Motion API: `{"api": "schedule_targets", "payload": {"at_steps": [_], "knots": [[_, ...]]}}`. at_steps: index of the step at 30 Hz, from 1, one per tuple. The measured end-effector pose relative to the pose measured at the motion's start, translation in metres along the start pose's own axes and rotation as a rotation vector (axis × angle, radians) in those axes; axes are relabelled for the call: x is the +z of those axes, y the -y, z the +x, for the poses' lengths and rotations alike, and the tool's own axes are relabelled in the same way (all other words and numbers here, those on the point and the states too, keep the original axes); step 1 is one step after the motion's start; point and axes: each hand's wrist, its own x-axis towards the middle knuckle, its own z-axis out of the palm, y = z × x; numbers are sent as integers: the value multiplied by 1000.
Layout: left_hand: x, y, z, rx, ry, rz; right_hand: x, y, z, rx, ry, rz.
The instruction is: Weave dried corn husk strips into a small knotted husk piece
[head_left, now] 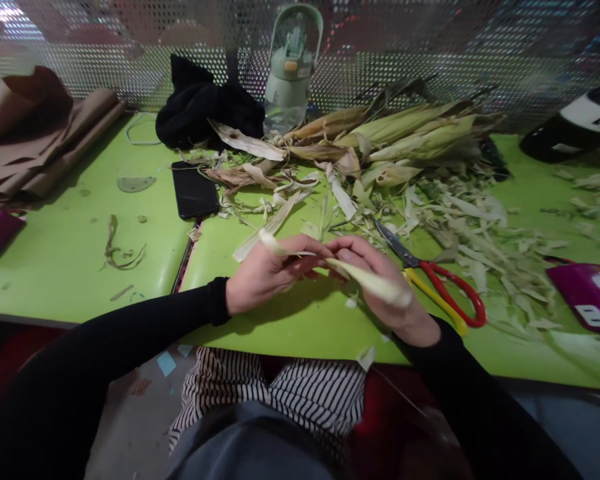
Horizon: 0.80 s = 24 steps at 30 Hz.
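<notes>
Both hands meet above the near edge of the green table (290, 327). My left hand (267, 273) and my right hand (380, 290) are each closed on one pale strip of corn husk (375, 283) that runs across the two of them. One end of the strip sticks up past my left fingers; the other lies over the back of my right hand. Red and yellow handled scissors (443, 290) lie on the table just right of my right hand, not touched.
A pile of corn husks (405, 133) lies at the back, with husk scraps (480, 233) spread right. A black phone (194, 190), black cloth (200, 107) and green bottle (290, 73) stand behind. Brown paper bags (40, 140) sit far left; purple boxes (587, 293) at both sides.
</notes>
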Motion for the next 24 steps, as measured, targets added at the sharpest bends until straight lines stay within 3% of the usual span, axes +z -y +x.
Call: {"api": "schedule_targets", "payload": {"at_steps": [5,10,16,21,24], "knots": [[-1,-9,-4,97,94,10,0,10,1,-7,-55,108],[-7,-3,-6,210,160,209,1,11,0,49,23,311],[-11,-6,-11,287,206,487,-2,14,-5,11,75,311],[-12,-5,-11,371,221,487,-3,18,-5,-43,126,268],[-9,-5,-8,331,280,403,-2,15,-3,31,130,276]]}}
